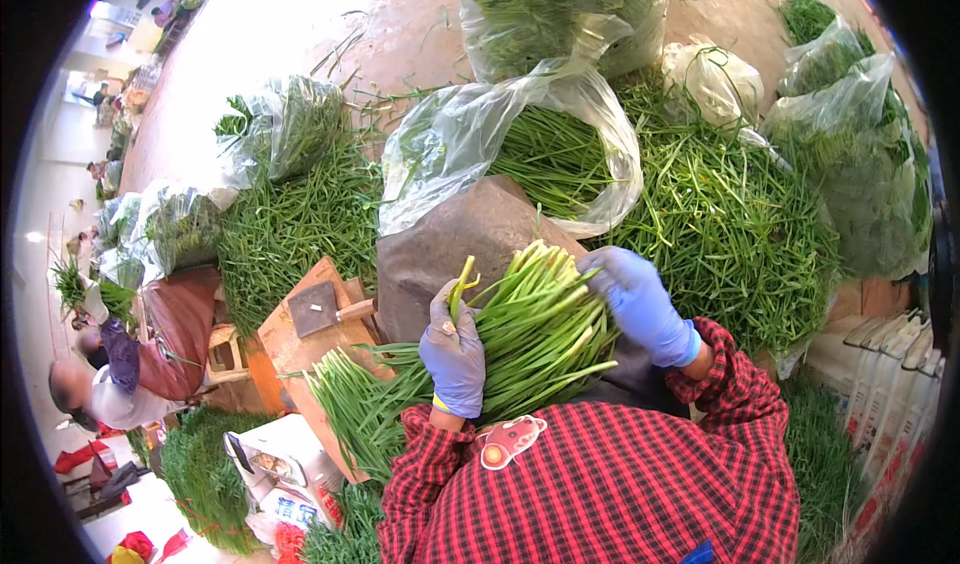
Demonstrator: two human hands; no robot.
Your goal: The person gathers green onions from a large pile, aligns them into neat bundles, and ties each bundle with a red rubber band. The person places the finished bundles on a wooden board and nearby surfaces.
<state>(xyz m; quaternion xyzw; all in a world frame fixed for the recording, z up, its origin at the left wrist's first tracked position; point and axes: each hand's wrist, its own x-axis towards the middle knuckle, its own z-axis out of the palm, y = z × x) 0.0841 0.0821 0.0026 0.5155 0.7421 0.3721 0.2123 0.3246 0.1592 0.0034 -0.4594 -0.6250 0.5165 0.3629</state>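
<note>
A thick bundle of long green vegetable stalks (544, 331) lies across my lap, pale ends pointing away from me. My left hand (454, 365), in a blue-violet glove, is closed on a short yellowish-green stalk piece (463, 286) that sticks up between thumb and fingers, beside the bundle. At the bundle's far right end, my right hand (637, 301), gloved alike, has its fingertips closed on the tip of a stalk. A dark brown apron or cover (450, 252) spreads over my knees under the bundle.
More stalks (367, 399) rest on a wooden board (300, 339) at left, near a cleaver (315, 310). Ahead stands an opened clear plastic bag (442, 151) of greens. Loose trimmings (735, 226) heap on both sides. A co-worker (112, 391) sits at far left, by a white basket (285, 451).
</note>
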